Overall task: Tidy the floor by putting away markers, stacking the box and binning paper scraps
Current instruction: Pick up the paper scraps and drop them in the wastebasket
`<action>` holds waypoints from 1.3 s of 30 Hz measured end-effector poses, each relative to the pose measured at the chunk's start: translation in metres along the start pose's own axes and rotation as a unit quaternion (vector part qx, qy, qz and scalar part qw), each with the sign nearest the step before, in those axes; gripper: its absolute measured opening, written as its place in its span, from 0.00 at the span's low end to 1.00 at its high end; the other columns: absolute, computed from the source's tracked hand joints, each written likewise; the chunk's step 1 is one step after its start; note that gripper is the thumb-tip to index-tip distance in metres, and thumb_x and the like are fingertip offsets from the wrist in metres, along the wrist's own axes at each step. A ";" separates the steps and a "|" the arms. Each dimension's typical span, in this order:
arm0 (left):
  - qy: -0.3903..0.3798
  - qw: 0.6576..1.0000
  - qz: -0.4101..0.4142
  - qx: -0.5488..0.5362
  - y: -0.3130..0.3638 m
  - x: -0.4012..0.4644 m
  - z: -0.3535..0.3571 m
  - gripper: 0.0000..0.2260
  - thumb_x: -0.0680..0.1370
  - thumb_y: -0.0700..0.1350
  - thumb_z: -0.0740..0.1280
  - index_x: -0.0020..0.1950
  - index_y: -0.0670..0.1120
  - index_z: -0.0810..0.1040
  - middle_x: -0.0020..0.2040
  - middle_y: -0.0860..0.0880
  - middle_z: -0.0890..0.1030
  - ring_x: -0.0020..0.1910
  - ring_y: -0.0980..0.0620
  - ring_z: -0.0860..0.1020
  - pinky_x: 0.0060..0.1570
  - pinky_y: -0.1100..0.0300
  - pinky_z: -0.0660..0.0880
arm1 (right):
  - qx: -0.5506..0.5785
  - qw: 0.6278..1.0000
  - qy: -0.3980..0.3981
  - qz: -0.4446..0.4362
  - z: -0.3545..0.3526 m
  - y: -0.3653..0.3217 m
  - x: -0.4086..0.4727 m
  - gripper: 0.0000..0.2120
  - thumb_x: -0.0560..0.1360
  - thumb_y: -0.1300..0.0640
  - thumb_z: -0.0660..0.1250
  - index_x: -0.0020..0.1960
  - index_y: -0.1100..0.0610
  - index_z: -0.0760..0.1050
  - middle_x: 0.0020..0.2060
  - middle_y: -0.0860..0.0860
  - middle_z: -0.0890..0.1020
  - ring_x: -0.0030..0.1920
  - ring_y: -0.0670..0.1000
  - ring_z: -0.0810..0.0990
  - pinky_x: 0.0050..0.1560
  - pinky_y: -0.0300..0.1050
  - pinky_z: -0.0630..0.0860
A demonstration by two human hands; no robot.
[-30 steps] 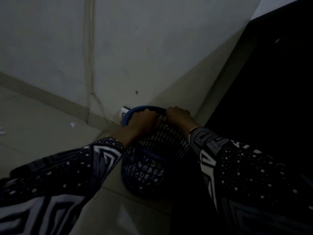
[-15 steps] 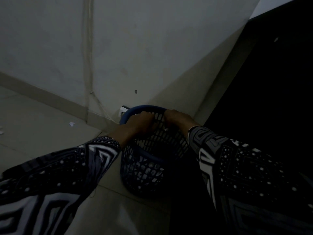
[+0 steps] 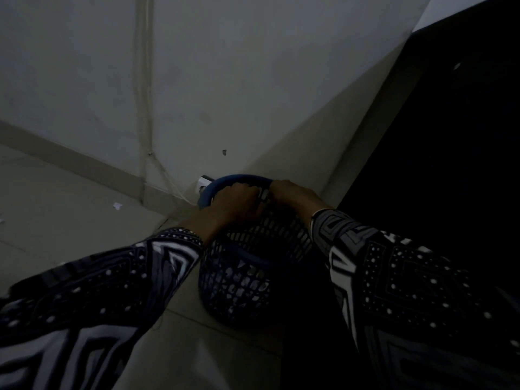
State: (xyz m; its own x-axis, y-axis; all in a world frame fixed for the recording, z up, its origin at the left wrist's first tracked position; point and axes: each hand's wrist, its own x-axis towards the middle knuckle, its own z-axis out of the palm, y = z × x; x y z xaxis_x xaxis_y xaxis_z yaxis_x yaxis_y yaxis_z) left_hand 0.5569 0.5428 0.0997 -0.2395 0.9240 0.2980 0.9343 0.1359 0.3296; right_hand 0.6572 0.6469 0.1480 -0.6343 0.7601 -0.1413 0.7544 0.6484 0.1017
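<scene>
A blue mesh waste basket [image 3: 242,280] stands on the floor in the room's corner. Both my hands hover together over its far rim [image 3: 225,181]. My left hand [image 3: 235,202] has its fingers curled downward above the opening. My right hand [image 3: 292,195] sits beside it, fingers curled at the rim's far right end. The dim light hides whether either hand holds anything. A white paper scrap [image 3: 116,206] lies on the floor to the left, near the skirting. Another pale scrap [image 3: 1,220] shows at the left edge.
A white wall socket [image 3: 203,184] sits just behind the basket, with a cable [image 3: 145,108] running up the wall. A tall dark piece of furniture [image 3: 450,136] fills the right side. Pale floor tiles [image 3: 56,226] spread to the left.
My hands stay together over the basket's far rim, shifting only slightly. The basket has not moved.
</scene>
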 end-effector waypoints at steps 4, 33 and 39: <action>-0.001 1.000 -0.009 -0.016 0.001 -0.001 -0.002 0.15 0.81 0.51 0.62 0.37 0.46 0.69 0.35 0.50 0.68 0.32 0.50 0.70 0.31 0.55 0.69 | -0.008 1.000 -0.022 0.006 0.000 0.000 -0.002 0.18 0.81 0.55 0.62 0.68 0.61 0.72 0.66 0.59 0.76 0.60 0.58 0.78 0.48 0.46 0.70; 0.091 0.996 0.021 -0.012 -0.020 -0.018 -0.043 0.15 0.79 0.54 0.62 0.52 0.44 0.81 0.47 0.42 0.82 0.50 0.41 0.79 0.44 0.49 0.79 | 0.056 0.992 0.089 -0.069 -0.011 -0.016 -0.014 0.19 0.79 0.42 0.61 0.48 0.55 0.81 0.49 0.54 0.83 0.45 0.56 0.81 0.46 0.47 0.78; 0.144 0.990 0.003 0.008 -0.042 -0.048 -0.113 0.18 0.80 0.52 0.62 0.63 0.42 0.77 0.66 0.42 0.76 0.64 0.42 0.72 0.58 0.48 0.73 | 0.111 0.966 0.191 -0.137 -0.018 -0.075 -0.024 0.13 0.79 0.45 0.62 0.55 0.49 0.81 0.53 0.52 0.84 0.50 0.57 0.82 0.43 0.43 0.71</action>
State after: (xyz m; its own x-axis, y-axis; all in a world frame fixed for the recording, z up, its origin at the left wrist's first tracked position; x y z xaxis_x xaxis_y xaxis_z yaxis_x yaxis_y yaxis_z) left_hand 0.4994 0.4522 0.1731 -0.2964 0.7848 0.5443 0.9395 0.1372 0.3138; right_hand 0.6133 0.5808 0.1617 -0.7990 0.5491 0.2451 0.5405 0.8344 -0.1076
